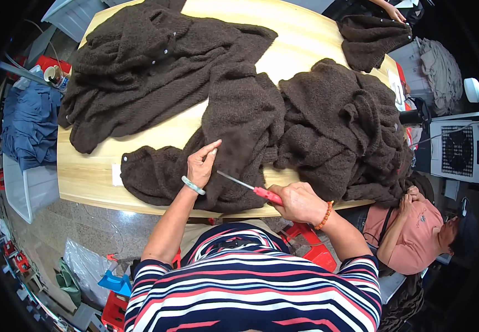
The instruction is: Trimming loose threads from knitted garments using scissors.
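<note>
So the right hand [301, 201] has its fingers wrapped round the red handle of a slim tool [262, 192], and its thin, smooth metal shaft [237, 180] points back at the left fingertips, tip just beside them. Can't tell if that tip touches the wool. The left hand [200, 167] has index and thumb poking out, the rest curled; whether they pinch any fabric I can't tell. Right under those fingers is the brown knit garment [236, 113], fuzzy, thick, pretty rumpled, with an end stretching off to their left. Another brown knit heap [151, 83] spreads beyond the left fingers, all soft folds and little pale buttons [166, 51], and a lumpier knit pile [336, 119] bulges just beyond the right fingers, so not much room that way. Smooth pale wood tabletop [87, 174] lies bare well left of the left fingers, plus another stretch far beyond both hands. The near edge runs just on the body side of the fingers, and the right wrist, in an orange bead bracelet [324, 216], is past it
</note>
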A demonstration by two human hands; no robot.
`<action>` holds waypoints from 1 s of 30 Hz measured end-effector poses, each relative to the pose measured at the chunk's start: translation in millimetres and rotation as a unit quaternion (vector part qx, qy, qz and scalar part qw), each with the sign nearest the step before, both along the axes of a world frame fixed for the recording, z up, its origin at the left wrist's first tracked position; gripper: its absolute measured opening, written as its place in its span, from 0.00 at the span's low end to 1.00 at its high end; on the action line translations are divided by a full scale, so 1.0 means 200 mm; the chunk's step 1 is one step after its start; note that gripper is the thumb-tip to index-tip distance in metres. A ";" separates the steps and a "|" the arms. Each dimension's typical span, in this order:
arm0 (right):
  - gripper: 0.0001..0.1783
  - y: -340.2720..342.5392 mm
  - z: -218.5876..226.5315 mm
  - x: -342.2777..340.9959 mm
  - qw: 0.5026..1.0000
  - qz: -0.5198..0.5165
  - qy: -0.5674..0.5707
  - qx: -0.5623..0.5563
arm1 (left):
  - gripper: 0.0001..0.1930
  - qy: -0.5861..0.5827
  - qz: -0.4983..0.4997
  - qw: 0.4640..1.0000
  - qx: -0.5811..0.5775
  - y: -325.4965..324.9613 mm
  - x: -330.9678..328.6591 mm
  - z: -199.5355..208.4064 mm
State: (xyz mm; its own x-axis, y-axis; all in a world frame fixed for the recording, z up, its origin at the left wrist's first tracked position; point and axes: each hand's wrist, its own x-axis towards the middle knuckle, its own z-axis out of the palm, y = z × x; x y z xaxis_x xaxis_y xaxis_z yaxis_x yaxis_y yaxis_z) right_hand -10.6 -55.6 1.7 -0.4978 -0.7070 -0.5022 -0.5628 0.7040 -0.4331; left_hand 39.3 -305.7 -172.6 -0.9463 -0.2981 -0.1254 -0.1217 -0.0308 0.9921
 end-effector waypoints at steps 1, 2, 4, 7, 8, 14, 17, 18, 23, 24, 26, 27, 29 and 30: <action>0.13 0.00 -0.01 0.00 1.000 -0.001 -0.014 0.001 | 0.14 -0.002 0.012 1.000 0.022 0.00 0.01 -0.01; 0.13 0.00 -0.01 0.00 1.000 0.004 -0.016 0.001 | 0.14 -0.003 0.027 0.999 0.043 0.00 0.01 -0.01; 0.14 0.00 -0.01 0.00 1.000 -0.013 0.008 -0.023 | 0.23 0.013 0.074 0.996 0.053 0.02 0.04 -0.03; 0.16 0.03 -0.03 0.01 0.999 -0.023 0.022 -0.029 | 0.40 -0.030 0.106 0.977 0.184 0.02 0.13 0.01; 0.16 0.04 -0.03 0.01 0.999 -0.017 0.019 -0.031 | 0.40 -0.032 0.113 0.976 0.183 0.01 0.18 0.05; 0.18 0.04 -0.03 0.01 0.999 -0.021 0.030 -0.034 | 0.15 -0.281 0.015 0.904 0.322 -0.07 0.32 0.17; 0.16 0.02 -0.03 0.01 0.999 -0.005 0.032 -0.043 | 0.09 -0.266 0.005 0.898 0.350 -0.08 0.32 0.15; 0.16 0.02 -0.02 0.01 0.999 -0.002 0.032 -0.042 | 0.10 -0.261 -0.003 0.896 0.358 -0.08 0.32 0.13; 0.11 0.00 0.08 0.05 0.995 0.096 -0.029 0.031 | 0.10 -0.170 0.120 0.950 0.234 0.02 0.32 0.03; 0.11 0.00 0.09 0.07 0.991 0.113 -0.044 0.054 | 0.09 -0.107 0.146 0.955 0.235 0.03 0.32 0.03; 0.11 0.01 0.08 0.09 0.990 0.129 -0.045 0.044 | 0.05 -0.116 0.145 0.941 0.283 0.05 0.36 0.01; 0.11 0.01 0.08 0.08 0.993 0.114 -0.026 0.034 | 0.03 -0.102 0.157 0.937 0.295 0.06 0.38 -0.03; 0.11 0.00 0.07 0.09 0.995 0.097 0.001 0.029 | 0.00 -0.109 0.208 0.909 0.343 0.07 0.37 0.00; 0.13 0.00 0.06 0.10 0.992 0.104 -0.038 0.057 | 0.00 -0.109 0.211 0.910 0.341 0.07 0.37 -0.03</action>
